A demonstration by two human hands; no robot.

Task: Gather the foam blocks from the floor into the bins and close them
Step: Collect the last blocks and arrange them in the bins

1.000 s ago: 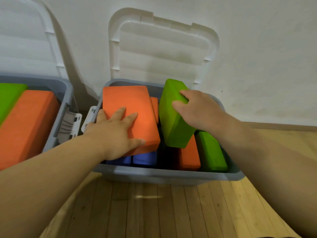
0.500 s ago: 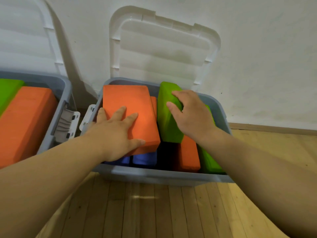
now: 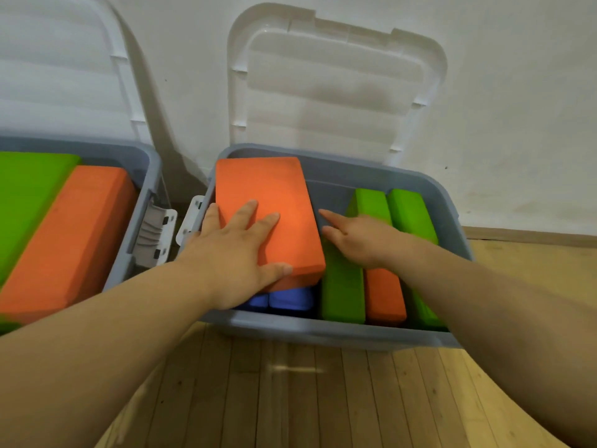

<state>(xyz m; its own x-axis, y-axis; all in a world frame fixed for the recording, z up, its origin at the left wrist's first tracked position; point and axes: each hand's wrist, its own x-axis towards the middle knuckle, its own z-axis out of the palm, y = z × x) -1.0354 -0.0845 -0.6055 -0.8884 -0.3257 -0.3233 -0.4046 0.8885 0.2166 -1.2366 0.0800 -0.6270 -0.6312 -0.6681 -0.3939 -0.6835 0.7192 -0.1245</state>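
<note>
The left hand (image 3: 239, 253) lies flat, fingers spread, on a smooth rectangular orange foam block (image 3: 268, 208) in the grey plastic bin (image 3: 323, 333), while the right hand (image 3: 365, 242), fingers straight, rests on an edge-standing green foam block (image 3: 342, 292).

single head view, looking steeply down, close over open bin (image 3: 452, 215), floor (image 3: 290, 399).

Matt foam blocks (image 3: 268, 208), glossy plastic bin (image 3: 323, 334), wooden floor (image 3: 307, 399).

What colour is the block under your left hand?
Orange; the block under the left hand shows clearly in the head view.
</note>
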